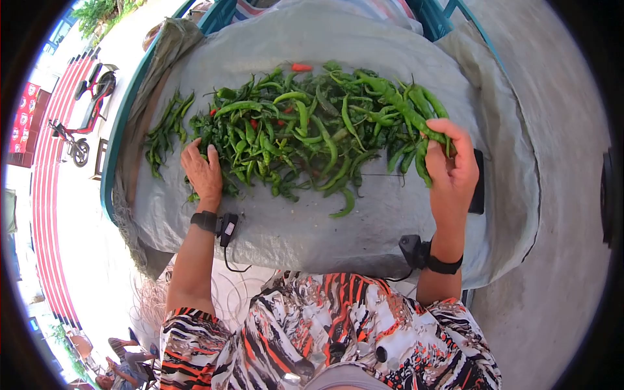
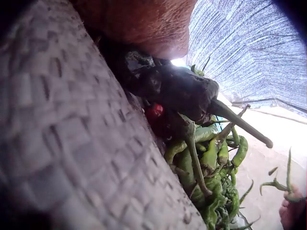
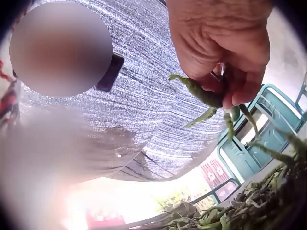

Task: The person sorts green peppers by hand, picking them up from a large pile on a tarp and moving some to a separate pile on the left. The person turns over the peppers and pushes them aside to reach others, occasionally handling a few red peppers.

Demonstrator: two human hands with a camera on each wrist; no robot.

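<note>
A broad pile of long green chili peppers (image 1: 305, 130) lies on a grey woven sheet (image 1: 364, 240), with a red pepper (image 1: 301, 67) at its far edge. To the right of the pile, my right hand (image 1: 455, 159) holds several green chili peppers (image 1: 409, 112) between thumb and fingers; in the right wrist view their stems and tips (image 3: 204, 96) stick out past the fingertips. My left hand (image 1: 204, 172) rests at the pile's left edge, its fingers loosely extended against the peppers. A dark pepper (image 2: 180, 91) shows close under that hand in the left wrist view.
A smaller group of green peppers (image 1: 168, 133) lies left of the pile. A dark phone (image 1: 478, 185) lies beside my right wrist. Teal metal rails (image 1: 112, 175) edge the sheet-covered cart. Farther left are a parked scooter (image 1: 91, 117) and a seated person (image 1: 127, 367).
</note>
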